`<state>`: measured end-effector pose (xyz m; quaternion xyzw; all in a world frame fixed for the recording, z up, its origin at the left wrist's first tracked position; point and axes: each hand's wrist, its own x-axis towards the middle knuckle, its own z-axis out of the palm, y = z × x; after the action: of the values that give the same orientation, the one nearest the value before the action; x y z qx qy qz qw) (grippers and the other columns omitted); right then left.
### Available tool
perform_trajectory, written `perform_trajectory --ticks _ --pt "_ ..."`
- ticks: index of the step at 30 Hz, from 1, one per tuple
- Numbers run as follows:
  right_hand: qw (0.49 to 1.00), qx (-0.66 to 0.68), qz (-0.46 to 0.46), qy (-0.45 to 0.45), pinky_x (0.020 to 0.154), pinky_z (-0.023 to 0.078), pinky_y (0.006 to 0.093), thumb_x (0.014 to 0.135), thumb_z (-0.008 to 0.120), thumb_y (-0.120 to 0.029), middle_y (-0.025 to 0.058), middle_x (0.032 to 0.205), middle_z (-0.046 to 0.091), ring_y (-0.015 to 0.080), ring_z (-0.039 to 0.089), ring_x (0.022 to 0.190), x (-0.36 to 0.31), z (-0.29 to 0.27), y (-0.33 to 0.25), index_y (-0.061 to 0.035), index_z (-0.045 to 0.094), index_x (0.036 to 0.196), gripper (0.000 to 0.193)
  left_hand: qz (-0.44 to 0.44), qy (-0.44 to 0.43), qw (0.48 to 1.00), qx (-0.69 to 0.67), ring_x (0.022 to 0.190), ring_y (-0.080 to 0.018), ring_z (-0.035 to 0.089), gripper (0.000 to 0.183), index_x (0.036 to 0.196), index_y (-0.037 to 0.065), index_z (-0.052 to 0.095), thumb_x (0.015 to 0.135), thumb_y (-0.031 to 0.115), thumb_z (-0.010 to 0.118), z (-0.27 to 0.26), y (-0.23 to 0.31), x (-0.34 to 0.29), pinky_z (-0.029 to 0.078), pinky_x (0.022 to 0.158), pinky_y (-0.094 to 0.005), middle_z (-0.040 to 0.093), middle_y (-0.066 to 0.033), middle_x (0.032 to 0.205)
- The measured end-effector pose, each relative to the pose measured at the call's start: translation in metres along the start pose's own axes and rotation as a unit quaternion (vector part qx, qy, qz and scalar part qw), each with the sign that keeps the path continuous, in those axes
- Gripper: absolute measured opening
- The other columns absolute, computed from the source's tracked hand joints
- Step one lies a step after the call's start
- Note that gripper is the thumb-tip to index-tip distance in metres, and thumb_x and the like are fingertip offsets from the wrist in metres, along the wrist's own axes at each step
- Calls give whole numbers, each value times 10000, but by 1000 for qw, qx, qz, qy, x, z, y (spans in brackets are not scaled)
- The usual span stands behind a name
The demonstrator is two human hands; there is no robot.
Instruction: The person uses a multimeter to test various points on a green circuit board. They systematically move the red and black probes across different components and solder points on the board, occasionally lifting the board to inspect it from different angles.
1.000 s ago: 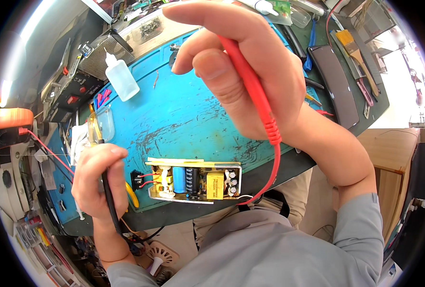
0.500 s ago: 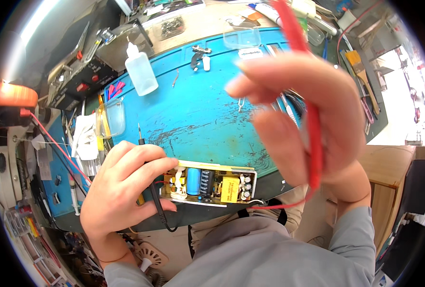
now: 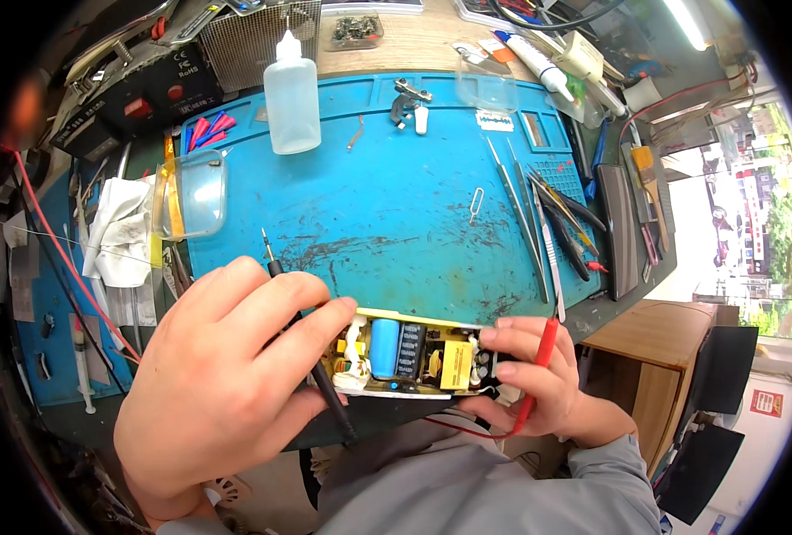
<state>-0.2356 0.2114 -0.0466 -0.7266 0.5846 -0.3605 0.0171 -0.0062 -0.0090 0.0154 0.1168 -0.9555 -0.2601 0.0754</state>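
A long open-frame power supply board lies level between my hands at the mat's near edge. It carries a blue cylindrical capacitor, a black one beside it and a yellow block transformer. My left hand is closed round its left end, and a black test probe slants through those fingers, metal tip pointing away from me. At the right end, my right hand grips the board between thumb and fingers. Held among those same fingers is a red test probe, its cable looping below the board.
The blue work mat bears a clear squeeze bottle, a small wire clip, and tweezers and pliers at right. A clear plastic box and crumpled white tissue are at left. A wooden cabinet stands right.
My right hand has come down from above the mat with the red probe and taken hold of the board's right end. My left hand keeps its hold; the view has shifted.
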Motion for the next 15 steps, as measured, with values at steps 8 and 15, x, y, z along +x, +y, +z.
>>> perform_trajectory --ticks 8,15 --pt "991 92 70 -64 894 561 418 763 901 -181 195 1185 722 362 704 1059 27 -24 7 -9 652 1222 549 -6 41 998 -38 857 -360 572 458 1160 -18 667 746 151 766 4 -8 5 480 793 -426 688 -168 1050" --pt "948 217 222 -71 861 519 281 852 863 -199 71 1039 728 137 665 908 36 -33 22 -29 708 1169 392 12 144 989 8 921 -357 616 336 1076 -10 673 828 192 776 5 -14 8 488 832 -411 667 -161 1010"
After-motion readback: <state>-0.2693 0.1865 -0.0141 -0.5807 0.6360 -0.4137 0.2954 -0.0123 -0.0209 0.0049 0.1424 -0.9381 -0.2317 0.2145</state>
